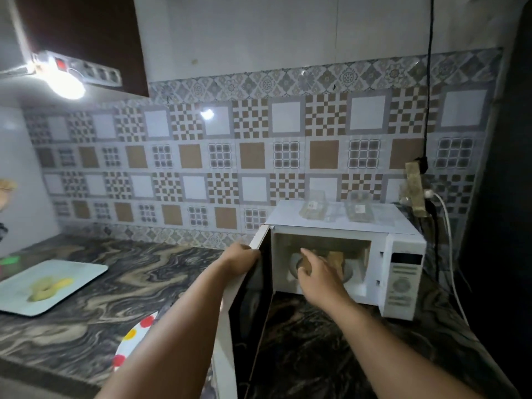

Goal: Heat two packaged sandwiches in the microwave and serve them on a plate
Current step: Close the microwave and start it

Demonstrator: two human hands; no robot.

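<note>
A white microwave [403, 272] stands on the counter at the right with its door [253, 295] swung open to the left. My left hand [241, 256] grips the top edge of that door. My right hand [316, 273] reaches into the cavity and its fingers close on a brown sandwich [305, 265] lying on the turntable. A second sandwich [335, 259] sits just to its right inside. Two clear empty-looking wrappers [313, 210] [359, 211] lie on the microwave's top. A white plate with red and yellow dots [135, 335] rests at the counter's front, partly hidden by my left forearm.
A white tray [83, 272] with a yellowish item lies on the marbled counter [144, 283] at the left. A power strip [416, 191] and cables hang on the tiled wall right of the microwave. A bright lamp [66, 82] glows under the upper-left cabinet.
</note>
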